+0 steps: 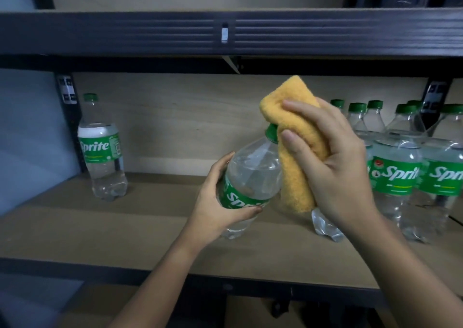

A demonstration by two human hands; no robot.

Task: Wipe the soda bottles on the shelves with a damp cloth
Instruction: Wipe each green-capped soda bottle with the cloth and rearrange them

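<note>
Left hand: your left hand [217,203] wraps the lower body of the held bottle [250,177], fingers curled round the green label and thumb along the near side.
Held bottle: a clear Sprite bottle, lifted off the shelf board [100,235] and tilted so its green cap [271,132] leans up and to the right, toward your other hand.
Right hand: your right hand [335,162] grips the orange cloth [295,152], thumb and fingers closed over its folds.
Cloth: bunched, pressed against the cap and neck; its upper end stands above your fingers, its lower end hangs beside the bottle's shoulder.
Behind right hand: a group of upright bottles [400,172] stands on the shelf, partly hidden by your wrist.
Far left of left hand: a lone bottle [102,149] stands upright, well apart.
Above both hands: the dark edge of the upper shelf [125,34].
</note>
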